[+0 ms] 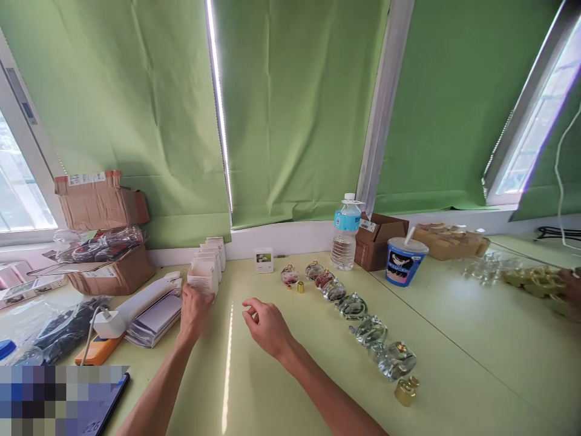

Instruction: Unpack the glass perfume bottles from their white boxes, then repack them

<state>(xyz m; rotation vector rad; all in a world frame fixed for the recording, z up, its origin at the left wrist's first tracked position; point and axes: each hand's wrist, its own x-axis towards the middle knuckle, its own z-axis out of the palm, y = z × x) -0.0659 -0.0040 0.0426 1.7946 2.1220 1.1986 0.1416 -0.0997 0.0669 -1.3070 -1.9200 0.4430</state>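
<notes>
My left hand [194,309] reaches to a row of small white folded boxes [207,266] at the left-centre of the pale green table and grips the nearest one. My right hand [267,327] hovers over bare tabletop beside it, fingers loosely curled and apart, holding nothing. To the right, a curving line of several clear glass bottles [354,306] runs from mid-table toward me, some with reddish contents. A small gold cap [300,287] stands by the farthest bottle and a larger gold cap [405,392] sits near the closest one.
A water bottle [345,233], a blue paper cup with a straw [403,260] and a brown carton [379,239] stand at the back. Cardboard boxes [102,242], flat white packs [149,309], a charger and an orange phone [97,348] crowd the left. Another person's hand [569,284] shows far right.
</notes>
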